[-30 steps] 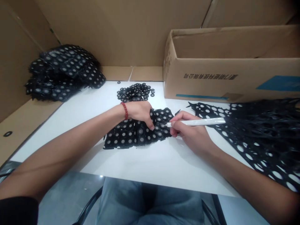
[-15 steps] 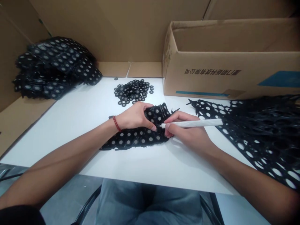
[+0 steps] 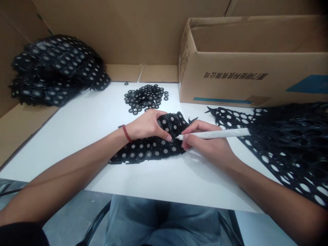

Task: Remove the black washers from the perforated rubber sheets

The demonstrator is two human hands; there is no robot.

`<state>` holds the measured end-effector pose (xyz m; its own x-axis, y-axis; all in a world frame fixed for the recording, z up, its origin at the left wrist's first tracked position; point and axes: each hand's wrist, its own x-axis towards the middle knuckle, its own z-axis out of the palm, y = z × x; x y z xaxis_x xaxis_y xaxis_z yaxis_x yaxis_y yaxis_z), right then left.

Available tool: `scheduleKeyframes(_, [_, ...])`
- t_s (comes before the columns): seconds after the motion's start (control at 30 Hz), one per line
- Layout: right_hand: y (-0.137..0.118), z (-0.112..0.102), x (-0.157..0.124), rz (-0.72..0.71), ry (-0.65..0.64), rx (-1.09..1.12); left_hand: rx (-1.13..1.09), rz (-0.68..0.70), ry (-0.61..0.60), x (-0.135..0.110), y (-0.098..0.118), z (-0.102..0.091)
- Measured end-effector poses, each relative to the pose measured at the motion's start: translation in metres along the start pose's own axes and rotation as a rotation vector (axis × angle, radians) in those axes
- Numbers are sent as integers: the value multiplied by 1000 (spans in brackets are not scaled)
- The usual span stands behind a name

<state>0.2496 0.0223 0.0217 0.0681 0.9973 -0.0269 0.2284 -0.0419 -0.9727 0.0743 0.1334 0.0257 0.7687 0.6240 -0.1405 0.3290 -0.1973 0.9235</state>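
A black rubber sheet [image 3: 148,154] of ring-shaped pieces lies on the white table in front of me, its far part lifted and bent. My left hand [image 3: 150,128] grips that raised fold, thumb on the near side and fingers hidden behind it. In my right hand [image 3: 202,136] is a white pen-like tool [image 3: 222,133], held as one holds a pencil. Its thin tip points left at the sheet, close to my left thumb. Whether the tip touches a ring I cannot tell.
Loose black rings [image 3: 146,97] are heaped beyond my hands. A pile of ring sheets [image 3: 58,71] stands back left. On the right lies punched-out black webbing [image 3: 289,150] with open holes, in front of a cardboard box [image 3: 230,78]. Cardboard walls [image 3: 143,30] enclose the back.
The pen-like tool has drawn slightly to the right with my right hand. My left hand keeps its hold on the sheet. The whole view has shifted a little.
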Motion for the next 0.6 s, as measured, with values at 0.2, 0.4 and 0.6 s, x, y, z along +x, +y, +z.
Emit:
scheduleKeyframes(0.2, [2, 0, 1, -18, -1, -36, -30, 7, 23, 0, -2, 1])
scheduleKeyframes(0.4, [7, 5, -2, -78, 68, -83, -204, -4, 98, 0, -10, 3])
scheduleKeyframes(0.6, [7, 13, -2, -43, 29, -96, -236, 30, 119, -1, -14, 7])
